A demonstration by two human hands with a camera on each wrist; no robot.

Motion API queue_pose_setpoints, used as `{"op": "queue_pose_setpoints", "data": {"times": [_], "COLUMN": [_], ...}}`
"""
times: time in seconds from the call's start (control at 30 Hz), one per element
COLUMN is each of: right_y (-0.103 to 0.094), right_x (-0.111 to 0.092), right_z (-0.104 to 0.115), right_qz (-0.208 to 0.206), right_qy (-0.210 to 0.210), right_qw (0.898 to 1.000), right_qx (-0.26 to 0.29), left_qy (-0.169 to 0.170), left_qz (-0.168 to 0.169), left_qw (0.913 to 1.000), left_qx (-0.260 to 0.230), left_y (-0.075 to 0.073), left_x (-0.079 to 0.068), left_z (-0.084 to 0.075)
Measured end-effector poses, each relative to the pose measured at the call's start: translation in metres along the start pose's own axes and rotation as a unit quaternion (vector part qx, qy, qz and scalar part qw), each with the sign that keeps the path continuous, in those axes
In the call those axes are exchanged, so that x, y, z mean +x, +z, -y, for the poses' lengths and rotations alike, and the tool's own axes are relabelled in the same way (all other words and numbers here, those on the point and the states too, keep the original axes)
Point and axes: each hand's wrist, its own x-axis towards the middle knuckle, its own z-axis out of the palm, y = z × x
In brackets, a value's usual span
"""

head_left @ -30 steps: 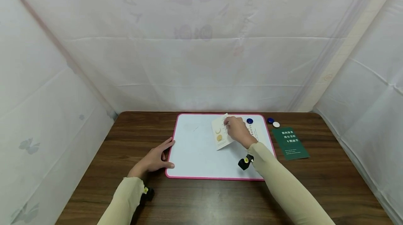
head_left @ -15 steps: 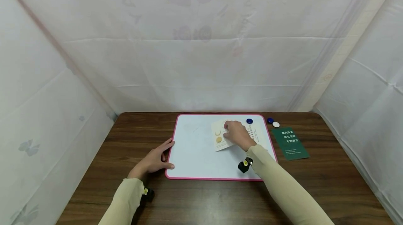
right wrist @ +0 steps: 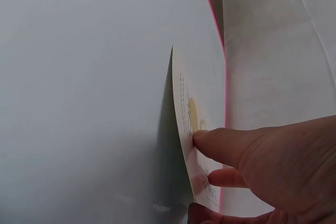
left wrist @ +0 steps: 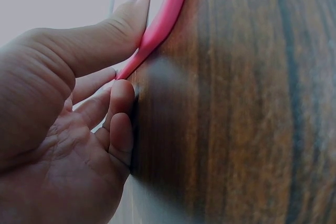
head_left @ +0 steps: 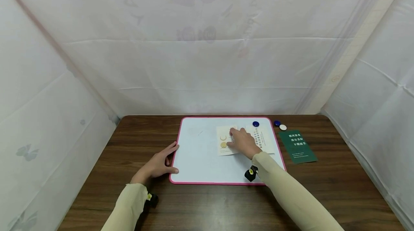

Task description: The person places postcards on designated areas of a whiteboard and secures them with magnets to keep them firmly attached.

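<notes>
A cream card (head_left: 221, 150) with a yellow round print sits over the right half of the pink-framed whiteboard (head_left: 197, 159). My right hand (head_left: 243, 142) holds this card, thumb on its printed face. In the right wrist view, one side of the card (right wrist: 181, 98) stands slightly off the board, with a shadow beneath. To its right lies another pale card (head_left: 264, 141) with printed characters, partly behind my hand, a blue round magnet (head_left: 256, 124) at its top. My left hand (head_left: 156, 163) grips the board's left edge; in the left wrist view its thumb lies on the pink frame (left wrist: 165, 22).
Right of the board, a second blue magnet (head_left: 277, 123) and a white magnet (head_left: 283, 127) lie on the wooden table (head_left: 207, 206). Below them is a dark green card (head_left: 299, 148) with white characters. Pale cloth walls (head_left: 200, 73) stand behind and at both sides.
My right hand has lowered the cream card from a tilted position to nearly flat on the board, moving slightly toward me. The left hand stays on the board's edge.
</notes>
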Motion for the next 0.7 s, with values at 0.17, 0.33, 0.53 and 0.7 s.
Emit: {"op": "queue_pose_setpoints", "data": {"times": [0.17, 0.33, 0.53, 0.7], "right_y": [0.0014, 0.0024, 0.0033, 0.0034], "right_x": [-0.0005, -0.0008, -0.0002, 0.0011], "right_z": [0.0015, 0.0023, 0.0032, 0.0045], "right_qz": [-0.003, -0.005, -0.007, -0.008], "right_qy": [-0.002, -0.002, -0.002, 0.002], "right_qw": [1.000, 1.000, 1.000, 1.000], "right_qx": [-0.007, -0.008, -0.010, -0.021], "left_qy": [0.001, -0.002, 0.001, 0.001], "left_qz": [0.001, 0.000, -0.002, -0.001], "left_qw": [1.0000, 1.0000, 1.0000, 1.0000], "left_qx": [0.001, 0.003, 0.004, 0.004], "left_y": [-0.0003, -0.0004, -0.0004, -0.0005], "left_x": [0.0000, 0.0000, 0.0000, -0.0002], "left_z": [0.0006, -0.0002, -0.0004, -0.0005]}}
